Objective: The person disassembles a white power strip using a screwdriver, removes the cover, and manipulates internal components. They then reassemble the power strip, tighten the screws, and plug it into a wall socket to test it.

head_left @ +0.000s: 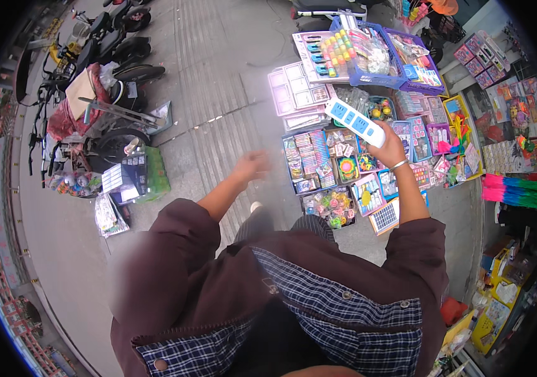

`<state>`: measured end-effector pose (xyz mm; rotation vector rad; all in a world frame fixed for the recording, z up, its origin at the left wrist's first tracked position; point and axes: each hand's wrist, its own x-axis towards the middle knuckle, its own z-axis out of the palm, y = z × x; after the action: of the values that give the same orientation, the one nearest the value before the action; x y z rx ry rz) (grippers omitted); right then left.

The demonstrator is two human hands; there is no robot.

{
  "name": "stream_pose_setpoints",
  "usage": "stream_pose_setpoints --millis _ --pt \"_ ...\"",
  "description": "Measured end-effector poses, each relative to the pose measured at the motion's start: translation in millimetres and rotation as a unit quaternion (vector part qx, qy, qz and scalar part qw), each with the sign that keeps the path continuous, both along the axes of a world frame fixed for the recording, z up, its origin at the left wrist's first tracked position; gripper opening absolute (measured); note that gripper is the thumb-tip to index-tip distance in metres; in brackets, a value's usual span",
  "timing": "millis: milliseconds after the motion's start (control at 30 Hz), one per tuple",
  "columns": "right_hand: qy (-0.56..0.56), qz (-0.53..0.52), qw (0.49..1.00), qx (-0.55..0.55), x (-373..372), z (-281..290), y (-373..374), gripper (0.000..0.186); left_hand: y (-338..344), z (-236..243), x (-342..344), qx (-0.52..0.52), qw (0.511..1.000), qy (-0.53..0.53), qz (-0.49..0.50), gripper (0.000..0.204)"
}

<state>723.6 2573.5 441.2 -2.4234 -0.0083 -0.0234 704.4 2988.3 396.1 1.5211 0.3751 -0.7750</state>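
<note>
A white power strip (355, 120) with blue socket faces is gripped at its lower right end by my right hand (389, 146). It points up and to the left, held above trays of small goods. A silvery bracelet circles that wrist. My left hand (251, 168) hangs over the pavement, left of the trays, touching nothing that I can see. Motion smears its fingers, so their pose is unclear. Just right of it stands a tray of upright packets (309, 154). Below the strip lie a small bin with a green flower-shaped toy (347, 168) and other little boxes.
Blue and purple baskets (378, 80) of goods stand at the back right. Pink compartment trays (295, 88) lie before them. Several motorbikes and scooters (108, 44) line the left, with bags and a box (120, 181) near them. Shop shelves and colourful streamers (515, 191) border the right side.
</note>
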Motion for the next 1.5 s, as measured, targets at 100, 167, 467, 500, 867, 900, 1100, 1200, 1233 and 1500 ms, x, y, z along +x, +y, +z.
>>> stream_pose_setpoints --millis 100,167,467,500,867,900,1100,1200,1233,1500 --pt "-0.007 -0.047 0.999 -0.015 31.0 -7.1 11.5 0.061 53.5 -9.8 64.3 0.101 0.994 -0.016 -0.025 0.059" --pt "0.04 -0.087 0.995 -0.026 56.3 -7.7 16.7 0.061 47.4 -10.5 118.3 0.171 0.953 -0.193 -0.156 0.059" --pt "0.095 -0.036 0.994 -0.051 191.8 -11.7 44.6 0.06 -113.5 10.4 304.3 0.24 0.603 -0.616 -0.446 0.097" --pt "0.097 -0.041 0.994 -0.042 206.5 -11.5 46.1 0.06 -127.2 4.6 323.3 0.244 0.578 -0.61 -0.484 0.097" --pt "-0.107 -0.361 0.906 -0.193 236.0 -49.2 95.1 0.086 -174.6 -27.4 444.1 0.142 0.646 -0.427 -0.617 0.064" --pt "-0.128 -0.454 0.877 -0.089 236.9 -59.5 105.7 0.086 -176.8 -26.9 452.2 0.146 0.65 -0.4 -0.629 0.065" --pt "-0.205 -0.477 0.482 0.706 313.1 -130.5 153.7 0.058 -188.4 -42.1 473.2 0.069 0.677 -0.346 -0.646 0.071" --pt "-0.263 -0.47 0.459 0.707 336.0 -150.2 162.3 0.056 -175.3 -66.7 478.1 -0.022 0.715 -0.329 -0.616 0.07" --pt "-0.288 -0.44 0.448 0.723 339.9 -154.1 161.9 0.054 -165.6 -78.7 487.9 -0.074 0.725 -0.337 -0.596 0.069" --pt "-0.314 -0.461 0.486 0.673 355.7 -188.3 150.3 0.062 -22.8 -286.9 683.4 0.05 0.809 -0.277 -0.516 0.029"
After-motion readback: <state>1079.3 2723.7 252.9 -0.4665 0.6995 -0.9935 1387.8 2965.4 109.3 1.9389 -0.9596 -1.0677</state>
